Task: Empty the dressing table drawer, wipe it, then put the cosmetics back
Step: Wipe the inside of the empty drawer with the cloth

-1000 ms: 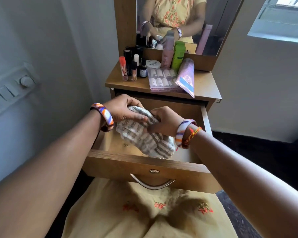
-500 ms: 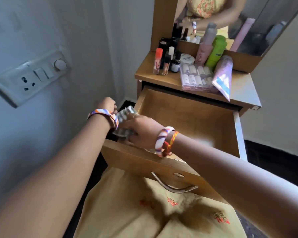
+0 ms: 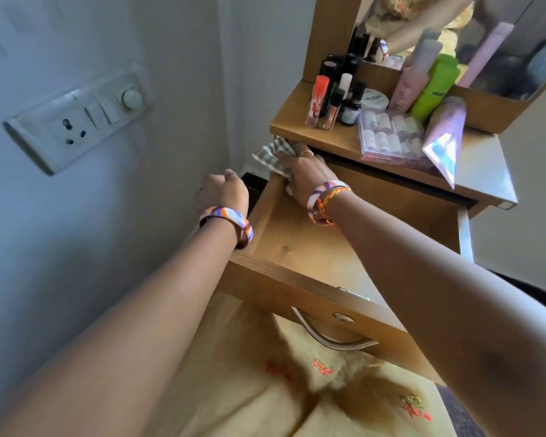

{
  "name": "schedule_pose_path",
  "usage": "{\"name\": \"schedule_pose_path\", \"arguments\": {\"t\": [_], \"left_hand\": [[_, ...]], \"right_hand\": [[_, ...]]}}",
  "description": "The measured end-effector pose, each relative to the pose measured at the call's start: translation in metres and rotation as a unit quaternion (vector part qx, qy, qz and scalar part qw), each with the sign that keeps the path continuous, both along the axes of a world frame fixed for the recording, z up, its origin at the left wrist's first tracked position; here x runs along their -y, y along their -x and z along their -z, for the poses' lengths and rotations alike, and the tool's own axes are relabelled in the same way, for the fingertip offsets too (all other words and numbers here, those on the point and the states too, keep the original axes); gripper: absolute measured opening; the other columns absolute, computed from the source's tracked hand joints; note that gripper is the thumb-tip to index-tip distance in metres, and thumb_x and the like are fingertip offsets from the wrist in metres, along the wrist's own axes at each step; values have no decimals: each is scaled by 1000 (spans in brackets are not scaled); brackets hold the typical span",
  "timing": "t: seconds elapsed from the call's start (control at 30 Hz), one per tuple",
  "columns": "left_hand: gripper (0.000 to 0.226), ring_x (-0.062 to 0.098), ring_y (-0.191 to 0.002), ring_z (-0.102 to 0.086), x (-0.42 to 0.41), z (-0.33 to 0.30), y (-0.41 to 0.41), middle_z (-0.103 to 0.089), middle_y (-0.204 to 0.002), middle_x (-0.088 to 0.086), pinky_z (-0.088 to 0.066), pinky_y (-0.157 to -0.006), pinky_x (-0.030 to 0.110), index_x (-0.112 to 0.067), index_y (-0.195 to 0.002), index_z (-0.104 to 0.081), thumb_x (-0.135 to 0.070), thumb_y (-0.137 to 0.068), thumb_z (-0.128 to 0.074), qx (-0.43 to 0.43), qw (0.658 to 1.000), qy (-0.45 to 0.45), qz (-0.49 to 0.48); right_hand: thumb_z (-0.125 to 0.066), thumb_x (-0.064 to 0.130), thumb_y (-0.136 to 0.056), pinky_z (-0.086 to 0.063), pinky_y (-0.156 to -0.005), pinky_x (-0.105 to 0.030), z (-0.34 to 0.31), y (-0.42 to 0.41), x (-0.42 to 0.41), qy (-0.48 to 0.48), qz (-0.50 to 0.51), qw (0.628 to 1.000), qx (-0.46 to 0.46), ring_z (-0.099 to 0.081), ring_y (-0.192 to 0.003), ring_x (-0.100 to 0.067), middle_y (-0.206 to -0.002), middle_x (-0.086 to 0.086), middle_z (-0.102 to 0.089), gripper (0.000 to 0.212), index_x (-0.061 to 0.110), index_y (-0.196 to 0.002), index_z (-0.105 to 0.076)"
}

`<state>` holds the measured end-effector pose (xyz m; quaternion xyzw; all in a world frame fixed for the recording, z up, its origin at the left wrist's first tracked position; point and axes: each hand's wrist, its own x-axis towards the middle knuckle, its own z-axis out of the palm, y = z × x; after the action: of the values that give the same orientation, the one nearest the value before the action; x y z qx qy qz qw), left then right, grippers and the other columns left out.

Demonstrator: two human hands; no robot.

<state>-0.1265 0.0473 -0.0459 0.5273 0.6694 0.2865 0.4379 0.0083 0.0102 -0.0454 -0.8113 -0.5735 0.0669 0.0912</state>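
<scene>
The wooden drawer (image 3: 300, 244) is pulled out and holds nothing but my right hand and a cloth. My right hand (image 3: 300, 171) presses the striped grey-and-white cloth (image 3: 273, 154) against the drawer's far left corner, fingers spread over it. My left hand (image 3: 223, 192) hangs just outside the drawer's left wall with fingers curled and nothing in it. The cosmetics stand on the dressing table top (image 3: 297, 121): an orange tube (image 3: 318, 100), small dark bottles (image 3: 349, 105), a white jar (image 3: 374, 99), a pink bottle (image 3: 408, 86), a green bottle (image 3: 434, 88), a clear pack of small tubes (image 3: 391, 137) and a shiny pouch (image 3: 445, 146).
A mirror (image 3: 454, 33) rises behind the cosmetics. A white switch and socket plate (image 3: 76, 118) is on the wall at the left. The drawer's metal handle (image 3: 331, 337) hangs over my yellow clothing (image 3: 265, 389).
My right hand has carried the cloth from the drawer's near left side to its far left corner. My left hand let go of the cloth and moved outside the drawer wall.
</scene>
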Motion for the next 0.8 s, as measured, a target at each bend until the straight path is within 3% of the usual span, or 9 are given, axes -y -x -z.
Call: {"name": "schedule_pose_path", "arguments": {"t": [0.1,0.23,0.4,0.47,0.53,0.63,0.67,0.73,0.8], "left_hand": [[46,33,-130,-43,-1,-2,1,-46,-140,21,-33,-103,33,5,-131,-45,-26,-101,-27,47,998,50,-1],[47,31,-138,-33,0,-1,7,-31,-150,19,-30,-110,32,3,-144,-26,-17,-103,-16,111,992,63,-19],[42,31,-125,-46,1,-2,8,-51,-136,16,-34,-100,28,4,-125,-51,-20,-100,-28,157,983,3,-96],[35,34,-114,-52,3,-2,6,-60,-120,18,-43,-82,21,7,-112,-58,-12,-98,-32,183,981,18,-68],[20,31,-87,-57,2,0,5,-63,-81,11,-42,-58,19,2,-86,-59,-6,-93,-43,193,980,47,-31],[26,9,-42,-55,8,-1,6,-53,-36,-6,-39,-48,19,-10,-63,-48,-10,-89,-49,188,975,113,29],[26,10,-41,-54,12,-3,6,-51,-32,-6,-39,-50,20,-11,-59,-48,-15,-85,-53,176,976,121,53],[18,23,-61,-54,16,-5,6,-59,-49,1,-40,-63,27,-12,-56,-51,-23,-69,-56,146,979,113,85],[17,25,-76,-52,16,-3,6,-61,-76,11,-37,-70,30,-11,-60,-56,-21,-73,-57,120,983,102,97]], "right_hand": [[-43,0,-87,-43,-100,-39,-1,14,2,-7,-9,1000,24,-49,-122,-38,-139,-16,-44,61,23,-143,-34],[-48,7,-87,-42,-97,-32,-15,43,50,-14,-92,996,6,-53,-119,-35,-136,-13,-52,54,24,-138,-44],[-51,3,-81,-51,-90,-30,-23,72,93,10,-182,977,-109,-63,-105,-26,-115,-7,-68,52,25,-128,-57],[-50,1,-82,-52,-88,-31,-28,72,95,15,-185,971,-151,-64,-101,-21,-111,-4,-71,46,22,-121,-63],[-50,0,-85,-52,-88,-28,-32,64,93,55,-182,966,-172,-65,-100,-19,-112,-4,-70,40,17,-118,-65],[-48,-7,-84,-53,-86,-23,-37,44,95,122,-184,952,-210,-65,-99,-18,-111,-7,-69,40,9,-116,-66],[-48,-9,-82,-53,-82,-22,-38,35,95,117,-167,955,-217,-65,-94,-16,-106,-6,-70,41,8,-114,-67],[-48,-7,-83,-53,-77,-23,-37,20,92,77,-84,974,-194,-61,-85,-12,-93,-1,-67,41,12,-112,-69],[-52,3,-84,-47,-73,-26,-29,16,86,76,11,989,-125,-59,-85,-18,-91,0,-61,36,19,-112,-68]]}}
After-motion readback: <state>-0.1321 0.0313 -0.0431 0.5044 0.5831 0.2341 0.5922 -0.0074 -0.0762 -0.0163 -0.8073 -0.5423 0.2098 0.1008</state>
